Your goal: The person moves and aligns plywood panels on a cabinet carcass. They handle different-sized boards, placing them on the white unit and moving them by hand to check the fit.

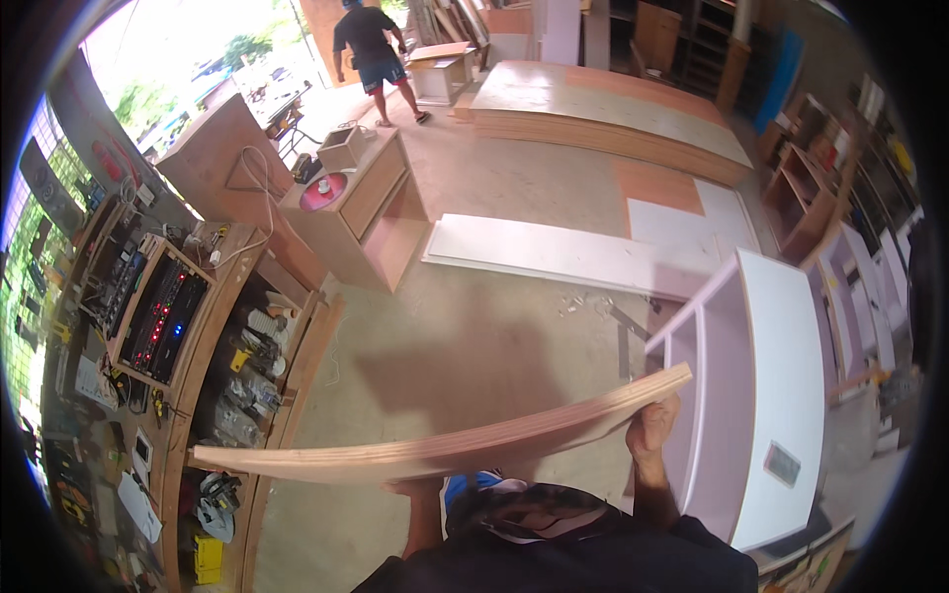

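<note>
A long plywood board [445, 440] is held on edge across my body, its pale layered edge facing up. My right hand [652, 425] grips it near the right end, with the fingers curled around its side. Lower down, my left hand [413, 487] is against the underside left of the middle; most of its fingers are hidden behind the board. The board's left end reaches toward the workbench [213, 326], and its right end is close to a white-topped cabinet [781, 395].
A wooden cabinet [366, 212] stands ahead left, with a red disc on top. Beyond lie a long white panel [554, 252] and a stack of large sheets [603, 114]. Electronic equipment [163, 316] with lit lights sits on the workbench. Another person [371, 49] stands far off near the doorway.
</note>
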